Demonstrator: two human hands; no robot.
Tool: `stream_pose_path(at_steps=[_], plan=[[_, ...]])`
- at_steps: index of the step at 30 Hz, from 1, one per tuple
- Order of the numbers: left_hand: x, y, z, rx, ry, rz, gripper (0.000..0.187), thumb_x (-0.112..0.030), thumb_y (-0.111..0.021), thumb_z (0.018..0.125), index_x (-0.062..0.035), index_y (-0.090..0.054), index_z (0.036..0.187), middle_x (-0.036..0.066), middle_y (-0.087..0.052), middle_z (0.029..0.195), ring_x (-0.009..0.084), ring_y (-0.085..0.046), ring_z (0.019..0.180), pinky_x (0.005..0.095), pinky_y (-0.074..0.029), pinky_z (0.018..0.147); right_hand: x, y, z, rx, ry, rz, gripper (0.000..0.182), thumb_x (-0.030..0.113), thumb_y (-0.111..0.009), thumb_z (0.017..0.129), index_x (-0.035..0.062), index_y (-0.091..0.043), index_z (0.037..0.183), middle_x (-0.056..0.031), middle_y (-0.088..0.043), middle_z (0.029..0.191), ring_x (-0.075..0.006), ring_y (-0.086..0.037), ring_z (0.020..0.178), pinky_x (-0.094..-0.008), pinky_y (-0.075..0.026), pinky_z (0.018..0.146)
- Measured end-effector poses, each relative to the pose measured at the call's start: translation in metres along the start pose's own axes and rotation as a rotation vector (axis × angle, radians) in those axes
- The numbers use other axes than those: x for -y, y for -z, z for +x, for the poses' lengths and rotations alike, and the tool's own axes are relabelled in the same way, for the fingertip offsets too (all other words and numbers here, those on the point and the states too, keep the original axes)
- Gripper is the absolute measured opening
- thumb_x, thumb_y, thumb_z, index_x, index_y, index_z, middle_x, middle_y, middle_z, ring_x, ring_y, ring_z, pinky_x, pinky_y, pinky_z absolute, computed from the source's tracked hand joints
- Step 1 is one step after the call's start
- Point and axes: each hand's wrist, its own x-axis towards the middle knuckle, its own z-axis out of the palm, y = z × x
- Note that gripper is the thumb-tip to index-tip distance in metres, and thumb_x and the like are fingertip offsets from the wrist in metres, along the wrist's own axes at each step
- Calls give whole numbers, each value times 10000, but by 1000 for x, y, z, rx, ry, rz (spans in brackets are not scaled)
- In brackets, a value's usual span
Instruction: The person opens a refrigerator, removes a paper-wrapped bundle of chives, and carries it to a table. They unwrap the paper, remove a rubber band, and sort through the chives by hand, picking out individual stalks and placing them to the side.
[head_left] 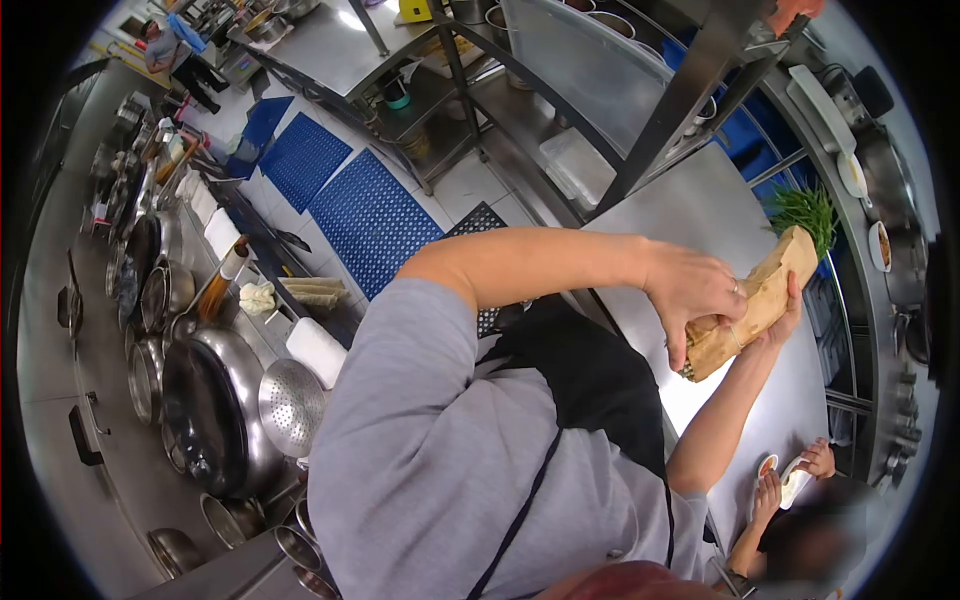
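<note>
A bundle of long green stalks (pixel 806 218) is wrapped in brown paper (pixel 765 295), its leafy end sticking out at the upper right. Near the lower end of the wrap, my left hand (pixel 700 300) has its fingers and thumb closed round the paper. My right hand (pixel 785 318) holds the wrap from below and the side, nearer the leafy end, with its fingers curled round it. The cut ends of the stalks show at the lower left opening. Both hands and the bundle are above the steel table (pixel 690 215).
At the lower right, another person's hands (pixel 768 496) hold a small white dish. A shelf with pans (pixel 885 170) runs along the right. Woks (pixel 215 410) and a perforated ladle (pixel 292 405) lie on the left. A distant person (pixel 170 55) stands beyond blue mats (pixel 365 215).
</note>
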Motion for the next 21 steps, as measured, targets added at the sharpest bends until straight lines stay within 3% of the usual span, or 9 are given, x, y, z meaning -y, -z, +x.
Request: stream_pose_path(at_steps=[3,9,13,17,18,20,21], plan=[[-6,-2,-6,-88,149,-167,720,-463,-910,517,-75,-501,965,68,-603,851,312,-604,794,387,-479,682,5,-2,-1,-9,15,-19,422,280,-543,932,13,-535,1259,-153,-659,1126,-306,-667,970,-445,-553,863],[-17,-25,-6,-167,465,-232,587,-308,-877,607,-51,-496,973,124,-600,844,337,-636,837,406,-499,695,17,10,4,-240,152,-57,450,255,-564,905,-19,-521,1260,-173,-638,1159,-325,-652,1003,-462,-538,892],[-6,-61,-25,-324,447,-49,447,-126,-734,718,-34,-544,1112,163,-639,903,354,-644,808,443,-520,733,4,34,10,-348,270,-93,496,252,-582,879,-23,-501,1283,-187,-611,1193,-353,-620,1070,-494,-515,930],[-1,-80,-43,-348,369,363,601,-1,-572,758,-63,-510,1353,170,-674,986,294,-642,640,390,-563,619,-14,29,21,-415,355,-61,606,210,-639,788,-21,-458,1319,-185,-581,1212,-387,-602,1071,-511,-506,947],[5,-82,-48,-311,273,601,629,4,-564,740,-75,-522,1363,114,-668,880,225,-614,546,334,-543,520,-22,50,36,-453,461,-95,601,174,-667,761,-18,-478,1298,-179,-584,1192,-383,-604,1055,-497,-518,930],[10,-80,-53,-320,209,564,629,9,-587,712,-78,-555,1334,42,-595,737,192,-600,549,320,-531,509,-30,13,38,-799,541,-146,607,56,-732,678,-35,-516,1238,-193,-607,1131,-352,-639,968,-465,-555,855],[9,-75,-51,-350,169,553,610,11,-600,708,-76,-571,1311,28,-562,698,194,-597,559,323,-526,509,-36,9,38,-757,623,-73,589,-11,-737,657,-18,-525,1206,-186,-621,1087,-335,-651,928,-462,-573,808]])
